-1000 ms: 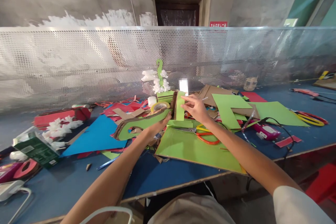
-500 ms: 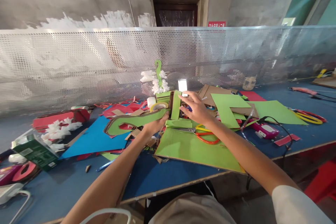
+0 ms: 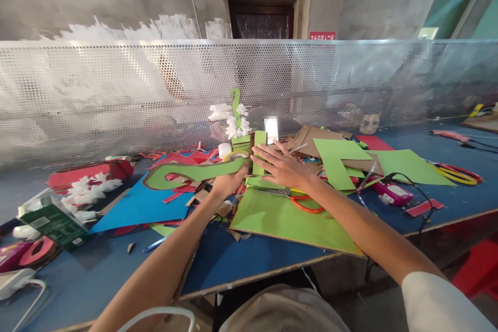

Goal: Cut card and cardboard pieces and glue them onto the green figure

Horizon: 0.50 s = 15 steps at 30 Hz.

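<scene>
My left hand (image 3: 229, 181) is closed round the right end of a green hook-shaped cardboard cutout (image 3: 198, 170), whose curled end points left. A green cardboard strip (image 3: 259, 153) with a brown left edge stands against that end; whether the two are joined I cannot tell. My right hand (image 3: 282, 167) has its fingers stretched out and spread, lying across the front of the strip. Just below it are scissors (image 3: 307, 205) with orange and yellow handles, on a large green sheet (image 3: 291, 223). A yellowish tape roll (image 3: 235, 156) is partly hidden behind the cutout.
A smaller green hook with white tufts (image 3: 236, 114) stands at the back, beside a bright phone-like screen (image 3: 271, 129). Red scraps and a blue sheet (image 3: 143, 205) lie left. Green sheets (image 3: 408, 166), a magenta device (image 3: 395, 193) and more scissors (image 3: 459, 172) lie right. A perforated metal screen (image 3: 155, 88) runs behind.
The cutout's curled end has swung left and slightly up in my left hand. My right hand has come down from a raised, curled pose to lie across the green strip, fingers straighter.
</scene>
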Each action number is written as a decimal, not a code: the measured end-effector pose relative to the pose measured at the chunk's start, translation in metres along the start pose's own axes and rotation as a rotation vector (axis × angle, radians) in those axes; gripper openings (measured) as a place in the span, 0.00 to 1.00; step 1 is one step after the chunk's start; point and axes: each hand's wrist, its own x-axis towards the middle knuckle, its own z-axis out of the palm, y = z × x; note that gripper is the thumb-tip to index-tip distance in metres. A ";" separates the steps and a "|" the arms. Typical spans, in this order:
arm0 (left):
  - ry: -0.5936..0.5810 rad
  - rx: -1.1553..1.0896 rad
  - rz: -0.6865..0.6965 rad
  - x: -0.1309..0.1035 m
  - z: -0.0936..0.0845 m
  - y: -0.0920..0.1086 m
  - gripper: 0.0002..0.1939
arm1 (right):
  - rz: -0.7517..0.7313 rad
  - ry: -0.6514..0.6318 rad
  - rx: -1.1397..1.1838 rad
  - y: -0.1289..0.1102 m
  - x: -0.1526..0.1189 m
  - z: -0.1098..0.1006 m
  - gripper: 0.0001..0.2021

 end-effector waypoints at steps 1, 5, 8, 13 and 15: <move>-0.003 -0.003 0.006 0.000 0.000 0.000 0.25 | -0.006 -0.001 -0.002 -0.001 0.001 -0.001 0.38; -0.004 -0.001 -0.026 -0.001 -0.001 -0.003 0.22 | -0.014 0.014 0.022 -0.002 0.001 -0.001 0.30; -0.002 0.006 -0.093 -0.002 -0.001 -0.008 0.21 | -0.016 0.044 0.051 0.001 -0.001 0.002 0.27; 0.006 -0.021 -0.098 -0.004 -0.001 -0.015 0.19 | -0.021 0.091 0.123 0.008 -0.004 0.007 0.25; 0.009 -0.023 -0.094 -0.004 -0.001 -0.016 0.19 | -0.017 0.090 0.151 0.010 -0.004 0.007 0.25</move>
